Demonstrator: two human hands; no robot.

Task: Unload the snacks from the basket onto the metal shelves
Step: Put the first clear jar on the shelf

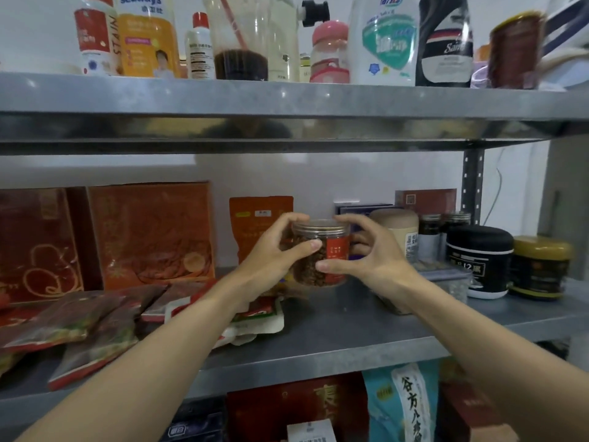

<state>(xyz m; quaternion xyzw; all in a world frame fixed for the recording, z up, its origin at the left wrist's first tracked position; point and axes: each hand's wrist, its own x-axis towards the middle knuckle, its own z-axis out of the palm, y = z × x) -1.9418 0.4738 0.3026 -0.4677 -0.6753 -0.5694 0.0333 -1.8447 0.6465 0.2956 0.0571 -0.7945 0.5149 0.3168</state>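
Snack jar [320, 253], clear plastic with a red label and brown pieces inside, sits gripped between both hands over the middle metal shelf [334, 333], whether its base touches the surface I cannot tell. Left hand [274, 250] curls fingers and thumb round its left side, right hand [366, 247] clasps the right side, thumb across the front. Flat red snack packets [83, 327] lie left on the shelf, an orange pouch [255, 224] stands just behind the jar, black-lidded tubs [478, 260] right, bottles [382, 39] crowd the upper shelf.
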